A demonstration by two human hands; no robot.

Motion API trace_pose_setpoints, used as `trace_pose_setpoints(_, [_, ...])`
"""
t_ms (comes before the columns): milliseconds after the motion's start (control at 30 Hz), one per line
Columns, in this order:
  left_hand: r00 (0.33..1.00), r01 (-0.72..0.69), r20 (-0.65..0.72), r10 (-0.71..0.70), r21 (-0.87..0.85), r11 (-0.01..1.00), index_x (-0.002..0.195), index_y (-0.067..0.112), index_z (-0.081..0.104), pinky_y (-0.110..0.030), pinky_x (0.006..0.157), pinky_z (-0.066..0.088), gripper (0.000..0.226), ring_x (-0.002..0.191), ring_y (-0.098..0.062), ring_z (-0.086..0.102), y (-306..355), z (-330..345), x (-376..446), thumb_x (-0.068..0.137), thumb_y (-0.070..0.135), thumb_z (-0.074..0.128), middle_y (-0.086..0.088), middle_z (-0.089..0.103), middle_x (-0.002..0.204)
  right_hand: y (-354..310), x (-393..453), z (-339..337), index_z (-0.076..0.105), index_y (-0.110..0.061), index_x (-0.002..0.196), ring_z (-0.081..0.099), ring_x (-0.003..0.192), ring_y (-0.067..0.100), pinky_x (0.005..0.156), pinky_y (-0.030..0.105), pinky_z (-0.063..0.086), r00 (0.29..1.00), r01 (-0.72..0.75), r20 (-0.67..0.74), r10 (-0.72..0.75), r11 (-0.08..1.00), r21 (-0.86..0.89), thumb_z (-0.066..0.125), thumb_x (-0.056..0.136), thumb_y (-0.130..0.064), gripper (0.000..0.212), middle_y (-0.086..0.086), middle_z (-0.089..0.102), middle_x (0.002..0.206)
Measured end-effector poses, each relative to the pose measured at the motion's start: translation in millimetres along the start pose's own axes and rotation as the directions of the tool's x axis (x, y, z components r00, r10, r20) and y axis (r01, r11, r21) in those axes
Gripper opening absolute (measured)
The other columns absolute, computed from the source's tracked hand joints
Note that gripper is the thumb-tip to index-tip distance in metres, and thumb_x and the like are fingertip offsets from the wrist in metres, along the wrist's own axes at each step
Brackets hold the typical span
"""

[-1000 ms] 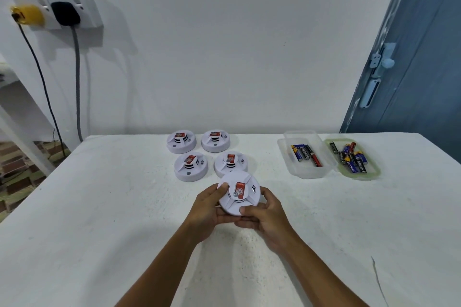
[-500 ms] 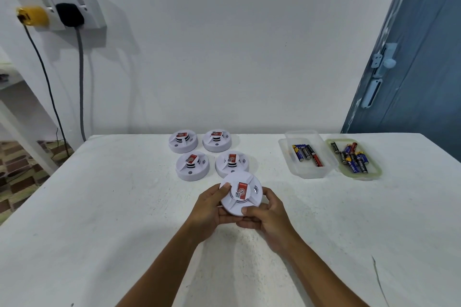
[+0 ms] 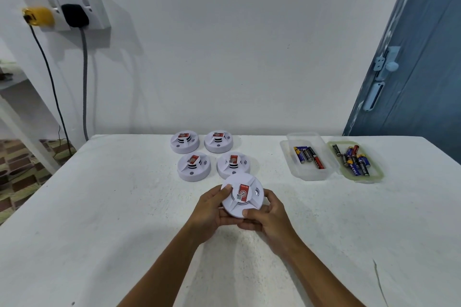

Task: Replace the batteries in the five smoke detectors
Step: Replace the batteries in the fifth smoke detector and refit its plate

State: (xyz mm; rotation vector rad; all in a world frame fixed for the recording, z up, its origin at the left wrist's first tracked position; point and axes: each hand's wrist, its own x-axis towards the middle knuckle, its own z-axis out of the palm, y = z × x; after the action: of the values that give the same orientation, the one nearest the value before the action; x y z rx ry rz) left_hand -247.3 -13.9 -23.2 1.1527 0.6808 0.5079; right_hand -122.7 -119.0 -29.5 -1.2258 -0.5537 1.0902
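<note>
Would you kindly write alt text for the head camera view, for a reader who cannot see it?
Both hands, left hand and right hand, hold a white smoke detector above a white table. Four more detectors sit behind it, and two trays of batteries lie to the right.

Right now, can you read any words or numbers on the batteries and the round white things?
"EVEREADY": on a blue battery in the green-rimmed lid, and seemingly on one battery in the clear tub.
"PK CELL": likely, on another blue battery there.
Red sticker on the held smoke detector: print too small to read.
Stickers on the four detectors on the table: too blurred.
</note>
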Motion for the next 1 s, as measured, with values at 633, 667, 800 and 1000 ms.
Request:
trace_pose_setpoints(633, [0.99,0.084,0.13,-0.061,-0.175,0.981,0.133,0.008,0.052,-0.057,0.097,0.047,0.047,0.117,-0.043,0.057,-4.9,-19.1,1.7,0.091,0.028,0.045,-0.021,0.061,0.128,-3.6,10.3,-17.3,0.053,0.002,0.129,0.058,0.115,0.045,0.097,0.054,0.048,0.968,-0.215,0.194,0.161,0.931,0.296,0.048,0.093,-0.025,0.046,0.03,0.06,0.122])
trace_pose_setpoints(667, [0.989,0.082,0.135,-0.058,-0.184,0.979,0.133,0.008,0.051,-0.057,0.097,0.046,0.047,0.117,-0.043,0.057,-5.9,-19.8,1.4,0.091,0.028,0.044,-0.021,0.06,0.128,-3.4,10.5,-17.3,0.053,0.002,0.129,0.057,0.115,0.045,0.098,0.055,0.047,0.967,-0.212,0.201,0.157,0.932,0.294,0.049,0.093,-0.025,0.046,0.03,0.06,0.123])
trace_pose_setpoints(800, [0.988,0.077,0.145,-0.049,-0.197,0.977,0.131,0.01,0.052,-0.053,0.094,0.05,0.045,0.117,-0.041,0.058,-6.3,-19.1,-0.2,0.091,0.029,0.044,-0.018,0.062,0.128,-3.5,9.9,-17.0,0.052,0.002,0.13,0.057,0.116,0.045,0.099,0.055,0.046,0.967,-0.209,0.205,0.153,0.934,0.289,0.048,0.093,-0.025,0.047,0.031,0.059,0.123])
trace_pose_setpoints(1000, [0.988,0.065,0.15,-0.033,-0.214,0.975,0.134,0.009,0.051,-0.052,0.093,0.051,0.045,0.118,-0.042,0.057,-7.0,-19.3,-1.1,0.093,0.027,0.045,-0.019,0.06,0.129,-3.1,10.1,-18.0,0.051,0.003,0.131,0.056,0.117,0.046,0.1,0.056,0.045,0.966,-0.209,0.209,0.151,0.932,0.296,0.048,0.094,-0.024,0.047,0.031,0.058,0.124])
